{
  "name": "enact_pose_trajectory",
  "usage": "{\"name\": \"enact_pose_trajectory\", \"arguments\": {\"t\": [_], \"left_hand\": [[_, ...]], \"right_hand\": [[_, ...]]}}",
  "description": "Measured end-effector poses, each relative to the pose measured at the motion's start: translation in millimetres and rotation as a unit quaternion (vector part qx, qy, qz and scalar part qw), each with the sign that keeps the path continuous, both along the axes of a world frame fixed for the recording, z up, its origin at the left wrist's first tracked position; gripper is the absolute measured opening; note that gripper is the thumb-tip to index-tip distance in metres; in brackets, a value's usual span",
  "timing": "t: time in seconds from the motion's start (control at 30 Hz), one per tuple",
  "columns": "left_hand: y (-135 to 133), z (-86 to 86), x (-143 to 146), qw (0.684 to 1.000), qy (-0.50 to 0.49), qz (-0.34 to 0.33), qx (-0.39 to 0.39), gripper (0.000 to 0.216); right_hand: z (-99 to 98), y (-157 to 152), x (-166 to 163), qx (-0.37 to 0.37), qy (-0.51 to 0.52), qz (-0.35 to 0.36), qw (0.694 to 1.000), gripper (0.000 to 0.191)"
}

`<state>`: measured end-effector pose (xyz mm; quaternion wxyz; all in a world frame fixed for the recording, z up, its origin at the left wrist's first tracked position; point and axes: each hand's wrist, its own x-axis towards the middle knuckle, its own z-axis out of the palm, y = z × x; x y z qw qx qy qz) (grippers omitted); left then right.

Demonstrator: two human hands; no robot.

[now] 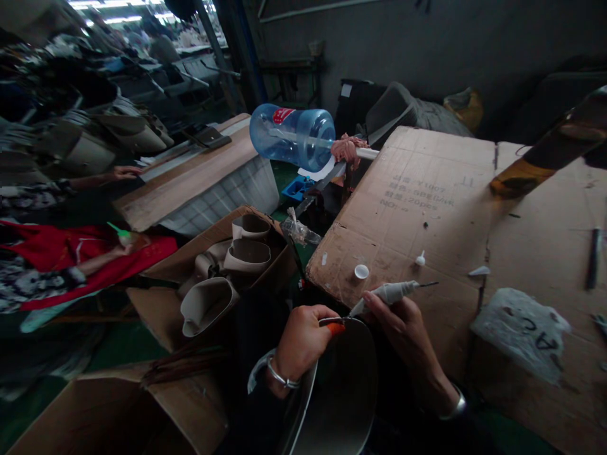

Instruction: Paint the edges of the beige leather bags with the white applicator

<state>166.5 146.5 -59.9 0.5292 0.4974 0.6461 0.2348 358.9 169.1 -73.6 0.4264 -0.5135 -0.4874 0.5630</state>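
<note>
My left hand (pixel 306 335) is closed on the upper rim of a beige bag body (pixel 342 392), which stands open-topped in front of me. A small orange thing (pixel 336 328) shows at its fingertips; its kind is unclear. In my right hand (pixel 405 325), a white squeeze tube (pixel 392 292) is pinched between thumb and fingers. Its pointed nozzle comes down to the bag's rim, close beside my left fingertips. A thin dark rod sticks out from the tube's other end. The lower part of the bag is in shadow.
A cardboard-covered table (pixel 441 246) carries a white cap (pixel 361 272), a small nozzle (pixel 420 258) and a crumpled plastic bag (pixel 521 335). Beige bag bodies (pixel 208 306) fill a carton at left. A blue water jug (pixel 291 136) lies behind. A co-worker's hand (pixel 116 251) holds a green-tipped bottle.
</note>
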Motion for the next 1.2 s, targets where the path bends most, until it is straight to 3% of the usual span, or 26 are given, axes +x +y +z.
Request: {"name": "enact_pose_trajectory", "arguments": {"t": [0.37,0.53,0.63,0.73,0.87,1.0,1.2], "left_hand": [[-8,2.0,1,0.996,0.040,-0.036,0.075,0.014],[-11,1.0,1,0.996,0.021,-0.027,0.083,0.011],[-10,3.3,0,0.998,-0.015,-0.012,0.065,0.010],[-8,5.7,-3,0.998,-0.039,0.016,0.035,0.009],[-3,2.0,-12,0.995,-0.065,0.071,0.023,0.010],[2,-6.3,-20,0.990,-0.094,0.105,0.017,0.016],[4,-5.5,-23,0.980,-0.149,0.132,-0.024,0.023]], "right_hand": [[13.5,12,-4,0.125,-0.141,0.062,0.980,0.038],[14.6,12,-9,0.093,-0.115,0.067,0.987,0.039],[15.3,6,-10,0.037,-0.039,0.039,0.998,0.040],[14.1,2,-5,0.001,0.010,-0.052,0.999,0.035],[10.6,5,11,0.084,-0.007,-0.178,0.980,0.025],[6.6,8,20,0.175,-0.087,-0.175,0.965,0.021],[-2.7,8,20,0.183,-0.169,-0.115,0.962,0.022]]}}
